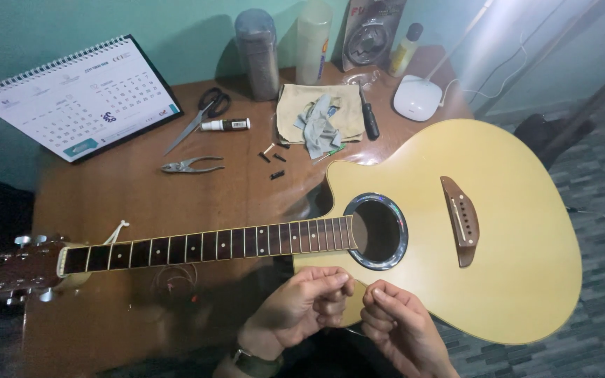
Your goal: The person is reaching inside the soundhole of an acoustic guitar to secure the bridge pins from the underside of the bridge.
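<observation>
At the far left I see the guitar's headstock [19,269], blurred, with the fretboard [208,246] running rightward from it across the wooden table [134,203]. Behind it stand a desk calendar [78,98], scissors [201,115], a white tube [225,125] and pliers [190,166]. Near the middle a tan cloth [320,112] lies with a screwdriver [370,119] beside it.

My left hand [302,304] sits below the neck joint, fingers curled in, thumb and forefinger pinched together; whatever it grips is too thin for me to make out. My right hand [400,329] is just beside it, fingertips almost touching the left's, likewise curled and pinched, over the lower edge of the pale yellow guitar body [512,231]. The body lies flat, soundhole [378,231] and brown bridge [462,220] facing up, no strings visible.
</observation>
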